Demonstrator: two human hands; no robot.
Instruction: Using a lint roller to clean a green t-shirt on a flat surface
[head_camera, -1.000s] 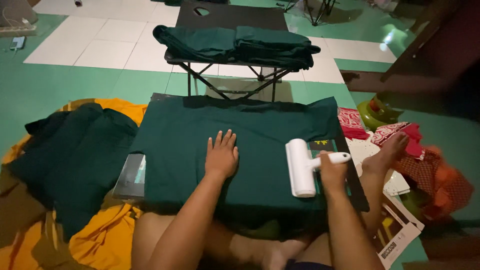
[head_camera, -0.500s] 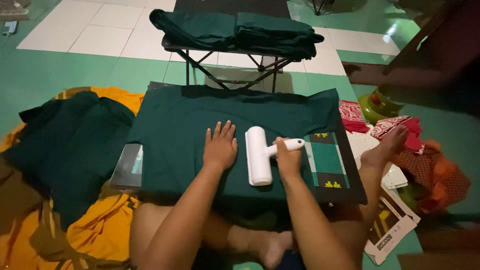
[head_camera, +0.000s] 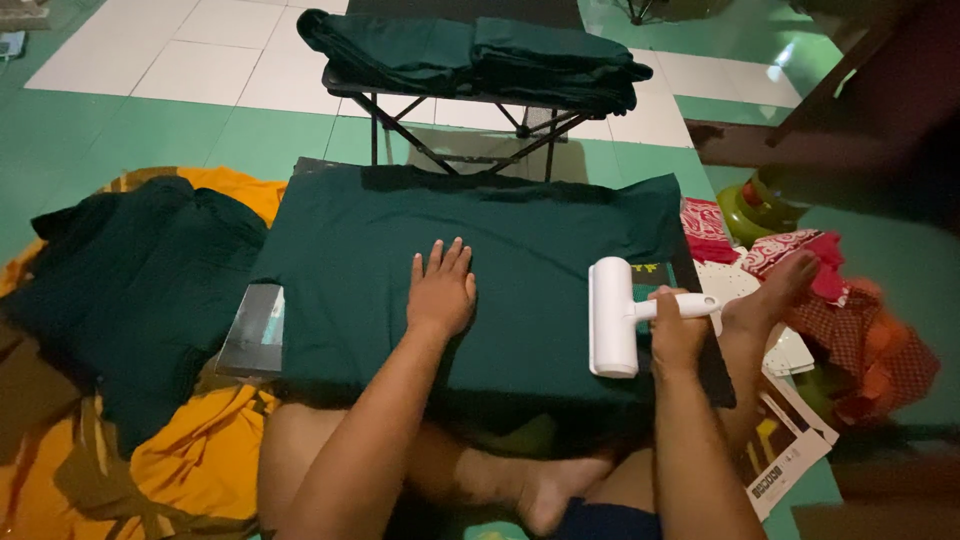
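Bare arms and legs, dark blue shorts (head_camera: 610, 520).

Matt dark green cloth (head_camera: 520, 250) lies smooth over the board; the white roller (head_camera: 612, 317) looks like smooth, slightly glossy plastic. Orange fabric (head_camera: 190, 455) is crumpled, and the floor tiles (head_camera: 150, 60) are shiny.

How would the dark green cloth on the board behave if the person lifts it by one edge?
The dark green cloth would probably sag, since it drapes over the board's edges. It seems light: it lies thin and flat. It may slide, as the left hand presses it while the right hand holds the white roller.
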